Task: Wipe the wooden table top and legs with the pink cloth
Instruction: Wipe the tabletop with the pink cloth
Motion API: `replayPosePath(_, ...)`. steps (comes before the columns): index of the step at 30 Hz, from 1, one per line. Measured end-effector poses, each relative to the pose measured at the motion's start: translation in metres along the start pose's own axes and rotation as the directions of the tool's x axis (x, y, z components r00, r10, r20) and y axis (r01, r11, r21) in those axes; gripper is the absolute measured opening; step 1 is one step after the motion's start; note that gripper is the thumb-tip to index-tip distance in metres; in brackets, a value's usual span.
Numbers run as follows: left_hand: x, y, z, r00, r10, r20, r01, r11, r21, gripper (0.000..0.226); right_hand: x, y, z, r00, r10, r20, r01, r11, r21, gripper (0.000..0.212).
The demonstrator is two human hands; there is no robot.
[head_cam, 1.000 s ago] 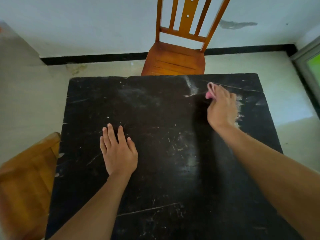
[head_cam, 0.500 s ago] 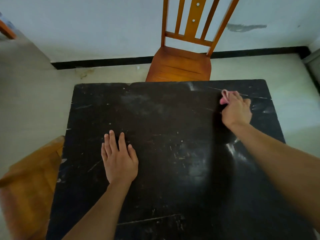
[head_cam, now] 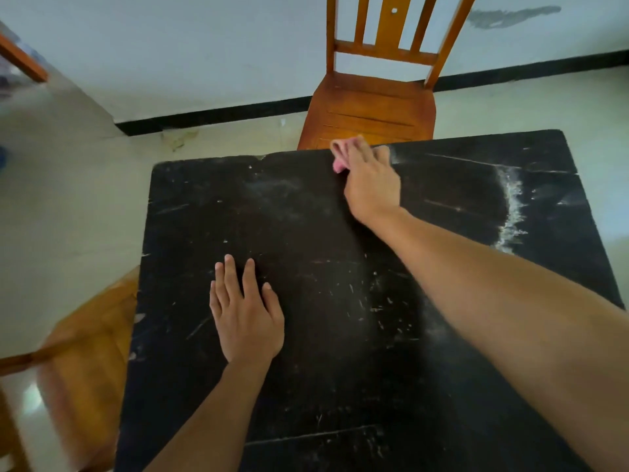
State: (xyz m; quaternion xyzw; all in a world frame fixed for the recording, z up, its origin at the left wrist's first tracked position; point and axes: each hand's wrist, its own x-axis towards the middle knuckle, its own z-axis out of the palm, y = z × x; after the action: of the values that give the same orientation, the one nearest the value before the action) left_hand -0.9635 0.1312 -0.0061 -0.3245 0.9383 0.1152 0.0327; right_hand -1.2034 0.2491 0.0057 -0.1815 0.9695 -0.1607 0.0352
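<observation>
A person's right hand gripped the bunched pink cloth at the far edge of the dark, scratched worktop — the cloth poking out past the fingertips, right on the rim. The left hand lay open and flat, nearer the body, with bare surface all around it. A wooden chair stood just beyond the right hand; pale dust streaked the top to its right.
</observation>
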Motion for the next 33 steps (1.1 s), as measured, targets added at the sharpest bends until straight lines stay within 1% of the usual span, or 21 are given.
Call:
replayPosePath(2,-0.001,0.000,0.000,1.000,0.011,-0.002,-0.011,1.000,-0.005,0.052,0.010,0.045,-0.018,0.990,0.131,-0.060,-0.130,0.991,0.017,0.048)
replayPosePath(5,0.000,0.000,-0.001,1.000,0.007,-0.004,-0.007,1.000,-0.016,0.052,0.010,0.125,-0.053,0.931,0.345,-0.121,-0.351,0.936,-0.034,0.045)
replayPosePath(6,0.000,0.000,0.000,1.000,0.008,-0.004,-0.008,1.000,-0.016,0.051,0.008,0.150,-0.065,0.909,0.401,-0.119,-0.409,0.910,-0.063,0.045)
replayPosePath(8,0.000,0.001,-0.001,1.000,0.015,-0.005,-0.016,1.000,-0.014,0.051,0.004,0.188,-0.091,0.863,0.499,-0.075,-0.504,0.860,-0.083,0.036)
replayPosePath(10,0.001,0.002,-0.002,1.000,0.015,0.003,-0.015,1.000,-0.010,0.052,-0.001,0.204,-0.113,0.814,0.579,-0.038,-0.580,0.814,-0.022,0.026)
replayPosePath(11,0.001,0.002,-0.002,1.000,0.014,0.008,-0.014,1.000,-0.011,0.052,-0.004,0.203,-0.119,0.802,0.595,-0.047,-0.594,0.804,0.027,0.023)
replayPosePath(12,0.001,0.003,-0.003,1.000,0.014,0.011,-0.014,1.000,-0.014,0.052,-0.009,0.196,-0.123,0.810,0.581,-0.082,-0.577,0.814,0.071,0.021)
replayPosePath(14,0.002,0.004,-0.004,1.000,0.012,0.012,-0.012,1.000,-0.015,0.052,-0.028,0.168,-0.122,0.863,0.478,-0.165,-0.465,0.878,0.110,0.019)
replayPosePath(16,0.002,0.004,-0.004,1.000,0.013,0.006,-0.013,1.000,-0.017,0.051,-0.061,0.131,-0.110,0.926,0.320,-0.202,-0.314,0.947,0.062,0.020)
replayPosePath(18,0.002,0.004,-0.004,1.000,0.019,-0.009,-0.019,0.999,-0.027,0.050,-0.104,0.099,-0.089,0.965,0.147,-0.215,-0.143,0.989,0.036,0.029)
replayPosePath(20,0.001,0.004,-0.003,0.999,0.022,-0.037,-0.023,0.999,-0.046,0.049,-0.155,0.075,-0.064,0.981,0.010,-0.193,0.002,0.998,0.061,0.045)
replayPosePath(21,0.001,0.004,-0.003,0.998,0.022,-0.051,-0.024,0.998,-0.052,0.048,-0.182,0.065,-0.052,0.987,-0.043,-0.156,0.055,0.996,0.075,0.049)
replayPosePath(24,-0.002,0.005,-0.002,0.996,0.021,-0.087,-0.026,0.998,-0.053,0.047,-0.248,0.061,-0.026,0.976,-0.212,-0.053,0.214,0.976,0.042,0.049)
replayPosePath(25,-0.002,0.004,-0.001,0.995,0.026,-0.095,-0.030,0.998,-0.050,0.047,-0.256,0.074,-0.023,0.966,-0.251,-0.067,0.253,0.967,0.012,0.047)
replayPosePath(26,-0.002,0.004,0.000,0.995,0.028,-0.100,-0.032,0.999,-0.042,0.046,-0.255,0.093,-0.023,0.963,-0.248,-0.106,0.248,0.969,-0.015,0.045)
replayPosePath(27,-0.002,0.004,0.001,0.995,0.030,-0.099,-0.034,0.999,-0.032,0.046,-0.249,0.113,-0.027,0.968,-0.203,-0.146,0.201,0.979,-0.027,0.044)
replayPosePath(29,0.000,0.003,0.002,0.996,0.039,-0.076,-0.040,0.999,-0.007,0.047,-0.228,0.155,-0.045,0.983,-0.033,-0.183,0.026,0.999,-0.040,0.046)
replayPosePath(31,0.000,0.006,-0.001,0.998,0.031,-0.048,-0.030,0.999,0.020,0.047,-0.203,0.194,-0.071,0.982,0.147,-0.121,-0.153,0.987,-0.045,0.046)
replayPosePath(32,-0.003,0.012,-0.003,0.999,0.028,-0.039,-0.027,0.999,0.024,0.047,-0.195,0.208,-0.086,0.975,0.208,-0.082,-0.210,0.977,-0.021,0.044)
replayPosePath(33,-0.010,0.021,-0.006,0.998,0.043,-0.038,-0.042,0.999,0.024,0.046,-0.192,0.216,-0.101,0.968,0.241,-0.075,-0.242,0.970,0.002,0.041)
